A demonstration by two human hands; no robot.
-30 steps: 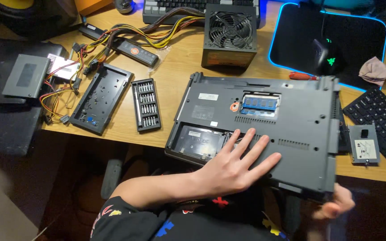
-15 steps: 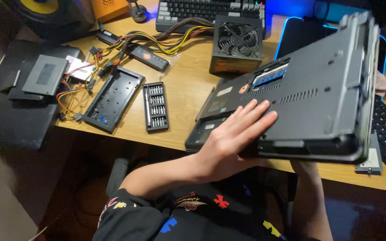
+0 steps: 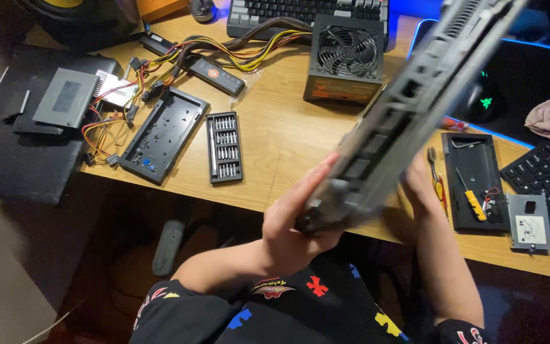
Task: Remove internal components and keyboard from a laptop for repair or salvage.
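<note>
Gripping tilted grey laptop [image 3: 402, 108], left hand [image 3: 294, 220] near corner, right hand [image 3: 418, 185] far side

The laptop [image 3: 408, 114] is grey; the desk [image 3: 288, 140] is light brown wood; the power box [image 3: 345, 60] is black with yellow and red wires [image 3: 179, 48]; the mouse mat [image 3: 529, 70] glows blue; the shirt [image 3: 288, 312] is black with bright shapes.

A grey laptop [image 3: 408, 108], closed and blurred, tilts steeply on edge, running from the lower centre of the frame to the upper right, lifted above the table [image 3: 281, 146].
</note>
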